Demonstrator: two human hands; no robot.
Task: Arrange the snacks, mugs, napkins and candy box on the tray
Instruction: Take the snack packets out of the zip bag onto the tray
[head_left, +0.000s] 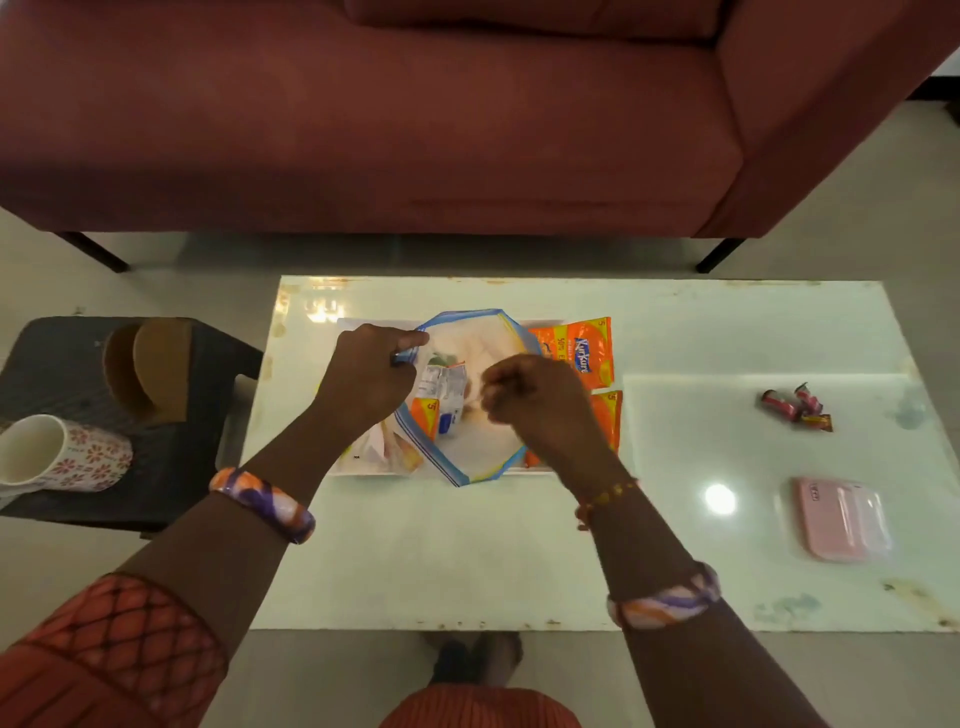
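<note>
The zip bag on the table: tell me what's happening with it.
A person holds a clear zip bag open over the white tray. The left hand pinches its blue rim; the right hand is closed at the opening. Orange snack packets lie on the tray. A floral mug sits on the dark stool; candies and a pink box are still on the table.

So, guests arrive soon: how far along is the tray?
Done: orange snack packets lie on the white tray. In hand: both hands, left hand and right hand, hold a zip bag open over it. Left: floral mug on the side stool, candies and pink box on the table.
</note>
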